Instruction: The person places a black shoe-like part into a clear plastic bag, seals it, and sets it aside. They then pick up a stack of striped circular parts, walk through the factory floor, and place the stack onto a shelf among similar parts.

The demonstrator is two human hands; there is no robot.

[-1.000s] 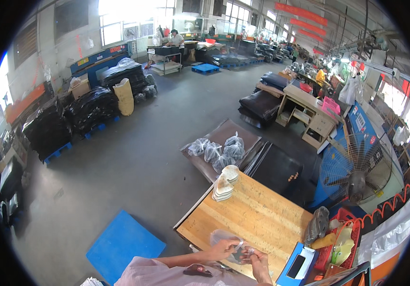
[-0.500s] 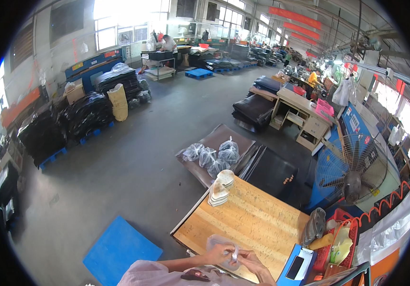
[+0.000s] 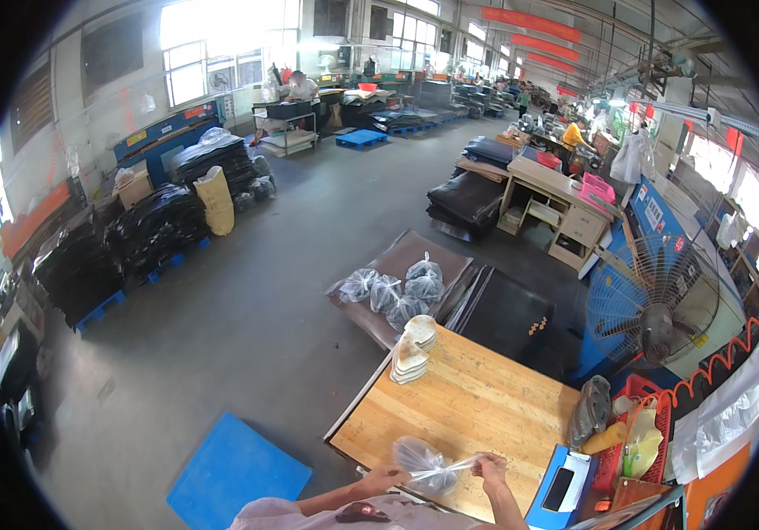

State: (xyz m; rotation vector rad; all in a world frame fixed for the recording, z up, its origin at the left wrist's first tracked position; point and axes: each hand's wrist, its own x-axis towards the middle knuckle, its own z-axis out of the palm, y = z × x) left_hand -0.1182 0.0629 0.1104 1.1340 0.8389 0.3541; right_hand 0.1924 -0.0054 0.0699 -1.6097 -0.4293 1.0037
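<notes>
On the near edge of the wooden table (image 3: 476, 397) sits a clear plastic bag (image 3: 419, 455) with rounded contents I cannot make out. My left hand (image 3: 384, 478) is closed on one end of the bag's gathered top. My right hand (image 3: 490, 468) grips the other end, and the plastic is stretched taut between them. A pile of flat, pale rounded pieces (image 3: 410, 358) lies at the table's far left corner, away from both hands.
Right of my right hand lie a blue clipboard (image 3: 545, 495) and a dark phone (image 3: 558, 488). Beyond are a red basket (image 3: 662, 442) and a large fan (image 3: 656, 309). Several filled plastic bags (image 3: 423, 283) rest on dark sheets past the table. A blue board (image 3: 238, 468) lies at left.
My hands have moved apart, the right one to the right and the left one slightly left. The bag's top is now drawn out between them. The view has shifted slightly.
</notes>
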